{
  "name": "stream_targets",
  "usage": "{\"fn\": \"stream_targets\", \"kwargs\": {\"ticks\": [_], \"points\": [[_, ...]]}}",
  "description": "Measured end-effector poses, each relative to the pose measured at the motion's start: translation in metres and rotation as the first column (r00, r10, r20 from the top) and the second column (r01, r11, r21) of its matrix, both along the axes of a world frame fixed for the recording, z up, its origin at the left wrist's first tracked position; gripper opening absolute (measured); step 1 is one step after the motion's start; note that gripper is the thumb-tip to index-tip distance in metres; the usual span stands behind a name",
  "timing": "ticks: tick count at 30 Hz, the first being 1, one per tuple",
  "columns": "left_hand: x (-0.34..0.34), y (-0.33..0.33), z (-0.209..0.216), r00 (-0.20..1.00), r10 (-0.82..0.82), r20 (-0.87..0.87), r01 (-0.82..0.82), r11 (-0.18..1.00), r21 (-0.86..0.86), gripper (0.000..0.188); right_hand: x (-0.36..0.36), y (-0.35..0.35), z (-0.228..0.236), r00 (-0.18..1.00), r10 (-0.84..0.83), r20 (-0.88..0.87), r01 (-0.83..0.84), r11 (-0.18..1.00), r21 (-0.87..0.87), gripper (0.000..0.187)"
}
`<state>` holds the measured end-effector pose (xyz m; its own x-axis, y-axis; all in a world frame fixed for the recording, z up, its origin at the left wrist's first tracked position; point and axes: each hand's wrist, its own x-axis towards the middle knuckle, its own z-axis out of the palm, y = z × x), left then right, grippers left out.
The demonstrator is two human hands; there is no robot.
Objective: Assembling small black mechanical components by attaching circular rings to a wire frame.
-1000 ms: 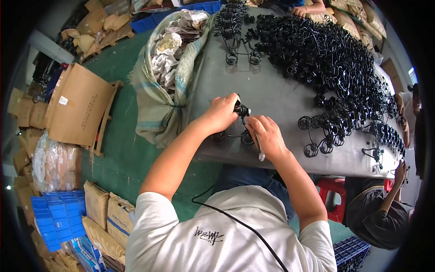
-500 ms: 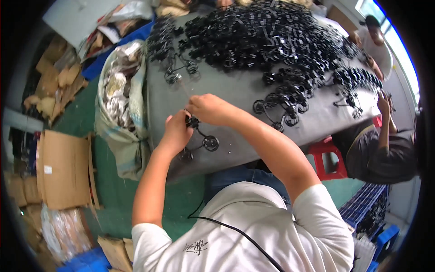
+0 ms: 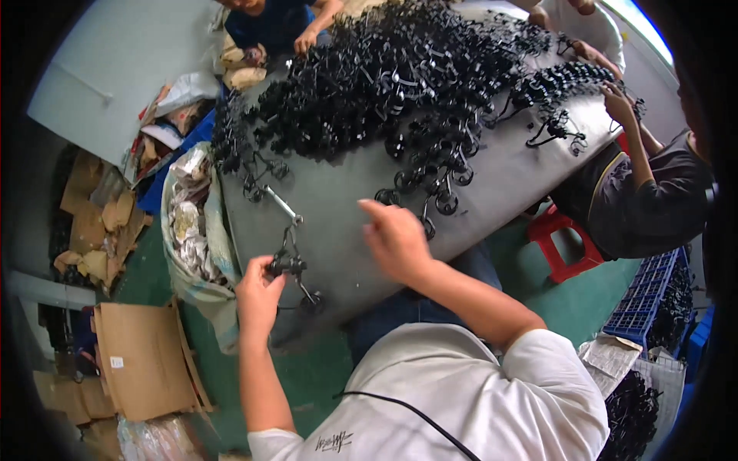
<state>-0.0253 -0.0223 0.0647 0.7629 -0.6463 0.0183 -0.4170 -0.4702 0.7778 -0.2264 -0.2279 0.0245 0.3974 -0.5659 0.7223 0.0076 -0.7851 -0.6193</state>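
Right hand (image 3: 398,242) withdrawn, unclenched; left hand (image 3: 258,298) pinching black part (image 3: 289,266); sack (image 3: 219,234) holds crumpled paper (image 3: 186,221).

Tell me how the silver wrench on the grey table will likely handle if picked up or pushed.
The silver wrench is probably stiff: its slim shank runs straight. Its metallic sheen suggests it may feel heavy for its size and slightly slick. Pushed, it would likely slide or pivot rather than tip, lying low on the grey table.
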Motion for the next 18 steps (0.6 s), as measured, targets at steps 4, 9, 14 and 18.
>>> {"fn": "stream_targets", "kwargs": {"ticks": [4,9,14,18], "points": [[-0.049,-0.055,0.08,0.89,-0.439,0.123,0.437,0.898,0.049,0.032,-0.061,-0.021,-0.018,0.98,-0.185,0.07,0.177,0.979,0.104,0.043],[-0.075,-0.133,0.082,0.661,-0.705,0.255,0.689,0.706,0.164,0.031,-0.1,-0.04,-0.026,0.949,-0.298,0.102,0.292,0.954,0.075,0.042],[-0.075,-0.186,0.064,0.619,-0.771,0.153,0.709,0.631,0.315,0.033,-0.125,-0.046,-0.039,0.914,-0.401,0.064,0.399,0.916,0.038,0.041],[-0.078,-0.199,0.018,0.649,-0.723,0.239,0.719,0.685,0.117,0.036,-0.129,-0.048,-0.043,0.936,-0.352,0.025,0.348,0.932,0.1,0.04]]}}
